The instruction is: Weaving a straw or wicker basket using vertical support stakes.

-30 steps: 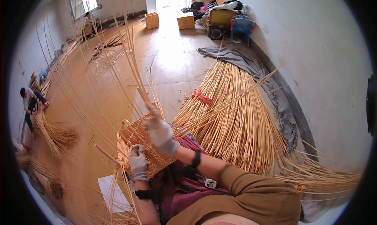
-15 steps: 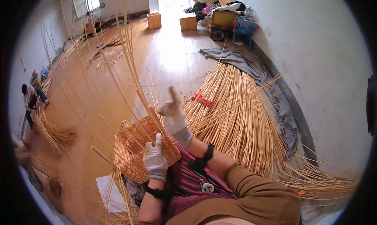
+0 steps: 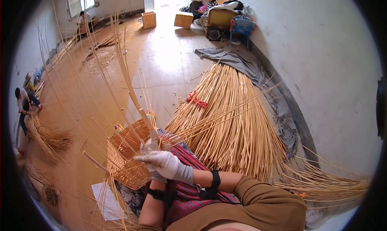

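Both gloved hands over basket (image 3: 125,158): right hand (image 3: 163,163) fingers together, lying across left hand (image 3: 152,148), clamped on rod (image 3: 146,120) pointing 11 o'clock.

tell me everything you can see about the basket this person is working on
The half-woven basket is pale tan wicker, boxy, with tightly woven walls and an unfinished rim. Long thin stakes rise loose from its top, fanning upward. It lies tilted on the person's lap over a red striped cloth. The gloved right hand and left hand meet at its near edge, gripping stakes.
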Motion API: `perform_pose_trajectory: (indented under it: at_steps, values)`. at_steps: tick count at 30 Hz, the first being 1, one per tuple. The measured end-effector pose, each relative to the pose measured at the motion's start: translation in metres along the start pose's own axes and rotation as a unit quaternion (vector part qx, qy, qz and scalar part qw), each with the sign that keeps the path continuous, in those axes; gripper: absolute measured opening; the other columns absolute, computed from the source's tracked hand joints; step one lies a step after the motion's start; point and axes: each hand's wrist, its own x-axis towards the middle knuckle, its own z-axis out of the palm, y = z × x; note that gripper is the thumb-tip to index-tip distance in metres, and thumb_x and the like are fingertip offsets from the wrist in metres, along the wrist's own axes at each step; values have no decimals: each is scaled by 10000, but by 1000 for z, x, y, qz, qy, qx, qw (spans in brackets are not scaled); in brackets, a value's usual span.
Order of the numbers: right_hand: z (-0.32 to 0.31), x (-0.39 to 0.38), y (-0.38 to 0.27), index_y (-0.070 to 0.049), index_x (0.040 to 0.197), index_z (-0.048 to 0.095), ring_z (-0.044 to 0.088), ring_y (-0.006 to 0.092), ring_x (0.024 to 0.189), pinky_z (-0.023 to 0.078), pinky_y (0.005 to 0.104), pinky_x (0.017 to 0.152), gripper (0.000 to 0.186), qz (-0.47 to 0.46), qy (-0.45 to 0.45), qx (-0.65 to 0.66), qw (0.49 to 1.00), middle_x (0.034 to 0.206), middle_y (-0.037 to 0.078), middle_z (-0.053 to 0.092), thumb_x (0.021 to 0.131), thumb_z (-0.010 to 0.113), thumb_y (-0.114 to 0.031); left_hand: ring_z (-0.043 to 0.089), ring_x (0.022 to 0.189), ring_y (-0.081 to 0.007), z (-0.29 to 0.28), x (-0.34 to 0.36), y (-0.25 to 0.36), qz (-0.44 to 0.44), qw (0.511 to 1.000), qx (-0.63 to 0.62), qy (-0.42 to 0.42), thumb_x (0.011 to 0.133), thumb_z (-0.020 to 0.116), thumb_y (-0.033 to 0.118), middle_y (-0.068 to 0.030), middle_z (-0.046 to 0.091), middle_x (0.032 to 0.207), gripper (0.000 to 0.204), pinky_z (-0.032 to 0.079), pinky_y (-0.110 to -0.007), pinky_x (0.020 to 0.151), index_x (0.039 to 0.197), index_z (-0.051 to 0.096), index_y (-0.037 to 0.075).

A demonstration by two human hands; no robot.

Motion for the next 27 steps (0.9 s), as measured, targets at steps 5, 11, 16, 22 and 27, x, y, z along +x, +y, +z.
perform_pose_trajectory:
  at_steps: [5, 11, 16, 22, 27]
  values:
    - [-57, 38, 58, -99, 1331, 630, 657, 229, 1014, 518, 370, 888, 460, 103, 198, 56, 973, 1062, 118, 662, 902, 768, -188, 623, 1158, -209, -12, -3, 42, -71, 966, -217, 124, 1083, 469, 84, -135, 617, 1282, 333, 526, -318, 985, 1386, 533, -37]
    - [-44, 43, 59, -73, 1044, 639, 628, 330, 952, 494, 423, 852, 420, 207, 66, -144, 965, 971, 131, 619, 817, 823, -375, 658, 1106, -196, -54, 29, 14, -158, 922, -305, 181, 1078, 484, 34, -127, 635, 1248, 274, 582, -317, 931, 1331, 577, -14]
    - [-21, 35, 69, -70, 1036, 611, 611, 364, 989, 498, 470, 846, 438, 156, 187, -258, 935, 1003, 152, 597, 833, 772, -423, 657, 1040, -168, -18, 117, 24, -132, 931, -322, 113, 1086, 488, 63, -110, 644, 1242, 279, 573, -308, 915, 1339, 572, -21]
    - [8, 58, 74, -84, 1058, 591, 664, 362, 910, 538, 468, 755, 270, 248, 189, -305, 900, 956, 152, 621, 901, 683, -283, 592, 1195, -214, -1, 131, 47, -84, 910, -400, 61, 1045, 609, 140, -120, 574, 1398, 471, 486, -369, 1047, 1477, 487, -4]
    - [-8, 51, 88, -85, 1102, 590, 668, 358, 911, 541, 470, 771, 286, 226, 198, -279, 912, 979, 166, 650, 937, 648, -313, 585, 1238, -310, -49, 44, 56, 65, 994, -92, -8, 922, 671, -22, -176, 590, 1349, 490, 465, -380, 1056, 1399, 567, 8]
